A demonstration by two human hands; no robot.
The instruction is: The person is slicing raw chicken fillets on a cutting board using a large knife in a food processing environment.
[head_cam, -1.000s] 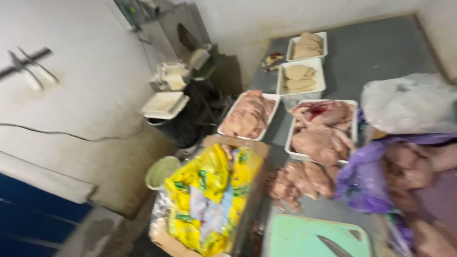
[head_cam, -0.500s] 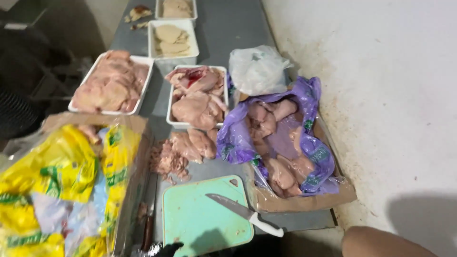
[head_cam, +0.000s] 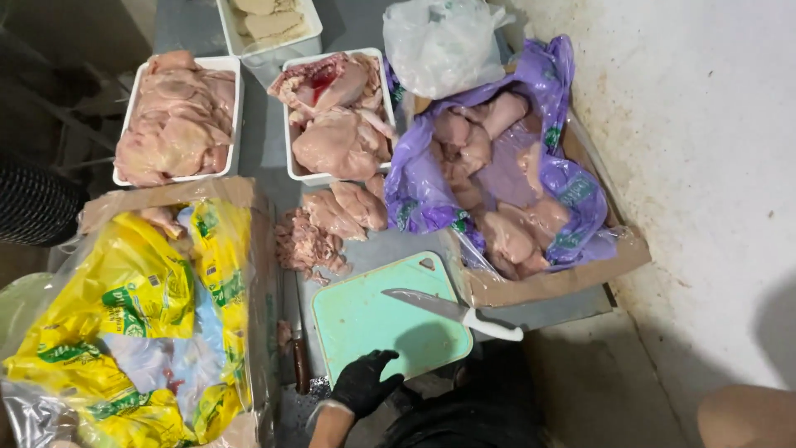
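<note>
Fingers spread and holding nothing, my left hand (head_cam: 363, 383) in its black glove rests at the near edge of the green cutting board (head_cam: 373, 319), its fingertips just on the rim. My right hand is out of view. Across the board's far right corner lies a knife (head_cam: 452, 313), blade pointing left, white handle hanging off the board's right side. To my left sits a cardboard box lined with a yellow and green plastic bag (head_cam: 141, 307), a little raw chicken showing at its top. Just beyond the board, a loose heap of raw chicken pieces (head_cam: 327, 228) lies straight on the grey surface (head_cam: 269, 141). To the right of it a second cardboard box (head_cam: 543, 282) holds a purple bag full of chicken (head_cam: 497, 178). Farther off stand two white trays, the left one (head_cam: 178, 116) with pale pieces, the right one (head_cam: 336, 112) with larger cuts, one bloody. Beyond those are a clear plastic bag (head_cam: 444, 41) and another tray (head_cam: 269, 21), cut off by the frame.
</note>
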